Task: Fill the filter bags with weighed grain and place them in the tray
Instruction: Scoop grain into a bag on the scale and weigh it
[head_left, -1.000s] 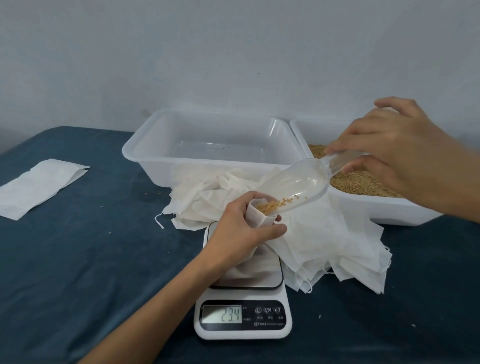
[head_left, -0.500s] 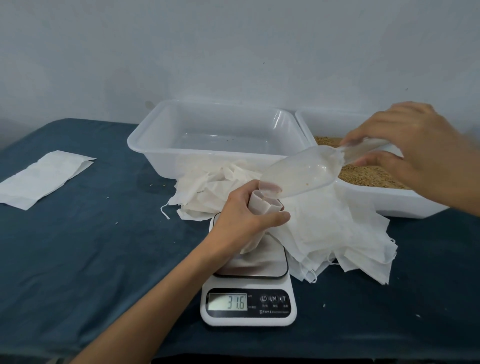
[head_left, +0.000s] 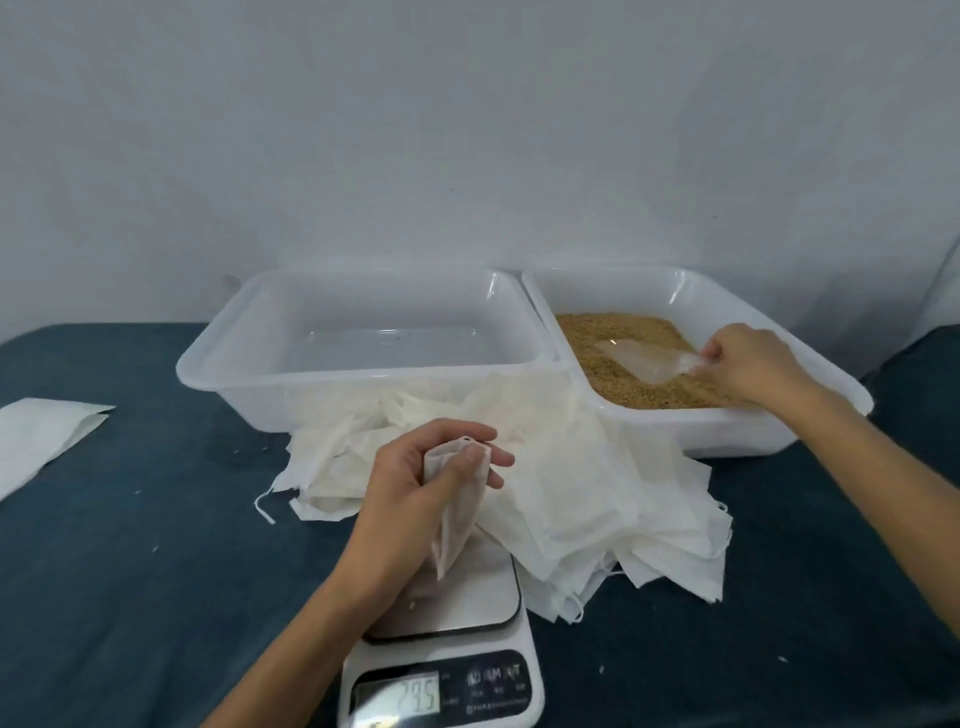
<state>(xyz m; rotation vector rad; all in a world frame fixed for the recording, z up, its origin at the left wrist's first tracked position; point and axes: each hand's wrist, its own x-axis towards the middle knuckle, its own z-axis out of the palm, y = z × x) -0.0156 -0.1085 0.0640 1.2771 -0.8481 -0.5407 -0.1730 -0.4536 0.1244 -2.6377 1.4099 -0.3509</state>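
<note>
My left hand (head_left: 415, 493) grips the neck of a white filter bag (head_left: 457, 519) whose bottom rests on the steel plate of a white kitchen scale (head_left: 467, 649); the display reads 29.5. My right hand (head_left: 753, 364) pinches the handle of a clear plastic scoop (head_left: 644, 361), which lies on the brown grain (head_left: 618, 364) in the right white tub (head_left: 727, 431). The left white tray (head_left: 218, 369) holds no bags.
A heap of loose white filter bags (head_left: 597, 493) lies between the tubs and the scale, partly over the scale plate. Another flat white bag (head_left: 41, 441) lies at the far left on the dark blue table cover (head_left: 156, 571). A pale wall stands behind.
My right hand carried the emptied scoop from the bag's mouth back right and laid it on the grain. My left hand closed the bag's neck. The scale reading went from 23.4 to 29.5.
</note>
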